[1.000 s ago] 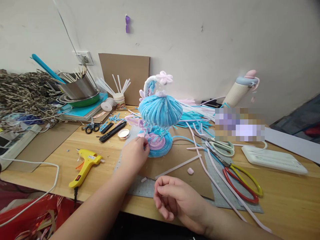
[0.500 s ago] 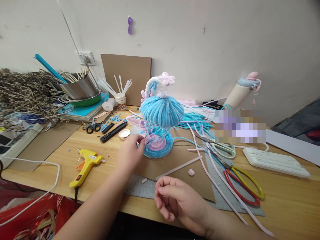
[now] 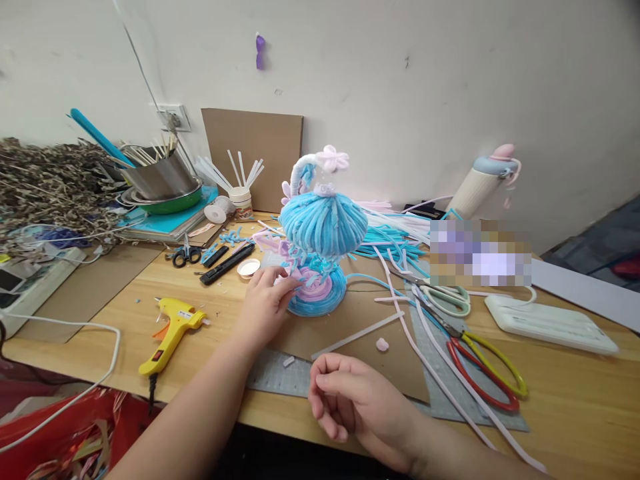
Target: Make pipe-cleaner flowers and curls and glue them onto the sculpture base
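Note:
A lamp-shaped craft of fuzzy pipe cleaners stands upright, with a pleated blue shade (image 3: 324, 223), a white curved stem and a pale pink flower (image 3: 333, 159) on top. Its round base (image 3: 317, 305) is blue with a pink spiral. At the base's left edge, my left hand (image 3: 265, 303) has thumb and fingers closed on the pink trim there; the fingertips are partly hidden. My right hand (image 3: 363, 407) rests in front of the craft, loosely curled with nothing in it. A small pink piece (image 3: 383, 345) lies on the cardboard beyond it.
A yellow glue gun (image 3: 173, 333) lies at left. Red-and-yellow scissors (image 3: 487, 370), green-handled scissors (image 3: 447, 298) and long pipe cleaners (image 3: 423, 340) are at right. Behind my left hand are a black cutter knife (image 3: 227, 265) and a small round lid (image 3: 249, 268). A white keyboard-like device (image 3: 550, 327) sits farther right.
My left hand has shifted slightly at the base's edge, its thumb now reaching farther right over the pink trim. My right hand and the craft are practically still.

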